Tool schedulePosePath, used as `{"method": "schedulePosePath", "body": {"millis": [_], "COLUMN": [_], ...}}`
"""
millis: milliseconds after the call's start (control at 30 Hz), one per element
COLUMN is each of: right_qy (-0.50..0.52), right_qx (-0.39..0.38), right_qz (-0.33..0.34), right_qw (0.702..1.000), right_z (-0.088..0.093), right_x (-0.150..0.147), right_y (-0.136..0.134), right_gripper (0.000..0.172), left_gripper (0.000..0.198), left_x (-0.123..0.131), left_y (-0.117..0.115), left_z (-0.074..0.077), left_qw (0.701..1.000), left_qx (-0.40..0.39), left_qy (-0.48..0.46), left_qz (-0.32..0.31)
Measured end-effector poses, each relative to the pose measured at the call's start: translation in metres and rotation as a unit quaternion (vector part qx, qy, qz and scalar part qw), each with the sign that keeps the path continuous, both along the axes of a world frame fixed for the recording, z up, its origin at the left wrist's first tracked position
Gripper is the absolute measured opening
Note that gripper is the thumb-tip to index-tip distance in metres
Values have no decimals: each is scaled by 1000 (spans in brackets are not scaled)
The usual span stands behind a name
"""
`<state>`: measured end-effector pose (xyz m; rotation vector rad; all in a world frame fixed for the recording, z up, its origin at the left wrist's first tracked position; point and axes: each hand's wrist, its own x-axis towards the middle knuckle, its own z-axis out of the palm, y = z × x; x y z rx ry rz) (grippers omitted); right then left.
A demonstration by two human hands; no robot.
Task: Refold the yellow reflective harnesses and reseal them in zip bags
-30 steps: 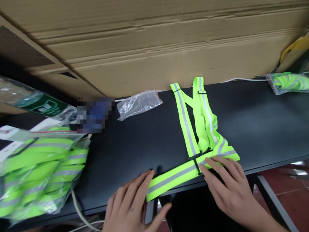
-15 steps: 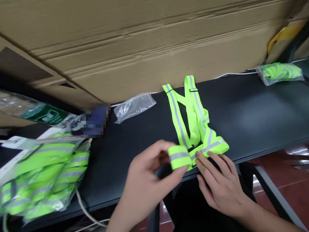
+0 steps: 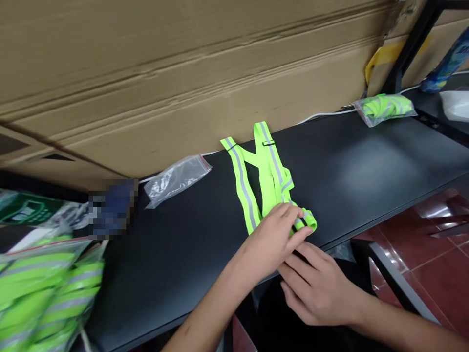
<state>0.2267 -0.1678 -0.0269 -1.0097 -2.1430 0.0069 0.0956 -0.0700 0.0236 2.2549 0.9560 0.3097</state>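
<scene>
A neon-yellow reflective strap harness (image 3: 242, 183) with grey stripes and black buckles lies on the black table, its two straps reaching back towards the cardboard. My left hand (image 3: 280, 234) is closed on its near end, with a folded part of the band and a black buckle showing at the fingertips. Just below it, my right hand (image 3: 313, 283) lies against the table edge with its fingers stretched and slightly apart, the fingertips partly hidden under my left hand. Whether the right fingers touch the band I cannot tell.
Bagged harnesses (image 3: 47, 293) lie at the left, and another bagged one (image 3: 386, 107) at the back right. A clear zip bag (image 3: 178, 178) lies near the cardboard wall (image 3: 190, 107). A blue bottle (image 3: 447, 63) stands at the far right. The black table's (image 3: 176, 264) front edge runs below my hands.
My left hand has moved right with the folded band, crossing over the fingers of my right hand. The near end of the harness is now folded smaller. The view has swung right.
</scene>
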Motion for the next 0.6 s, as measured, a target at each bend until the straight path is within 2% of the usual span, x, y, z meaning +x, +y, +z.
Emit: {"method": "schedulePosePath", "body": {"millis": [67, 100, 200, 333, 433, 600], "right_qy": [58, 71, 17, -58, -75, -133], "right_qx": [38, 54, 58, -6, -37, -41], "right_qz": [28, 21, -18, 26, 49, 58], "right_qw": [997, 996, 998, 998, 995, 989], "right_z": [3, 3, 3, 5, 11, 14], "right_x": [12, 19, 34, 44, 49, 52], "right_y": [6, 10, 24, 35, 35, 33], "right_gripper": [20, 20, 25, 27, 25, 32], "left_gripper": [15, 15, 22, 18, 15, 45], "left_x": [-5, -6, -7, -19, -38, -62], "left_y": [-3, -5, -10, -21, -40, -83], "left_z": [-3, -5, -10, -19, -25, -33], "left_qw": [999, 998, 992, 983, 974, 955], "left_qx": [40, 59, 117, 177, 213, 267], "left_qy": [0, 6, 18, -42, -79, 15], "left_qz": [-19, -31, -39, 4, 11, 129]}}
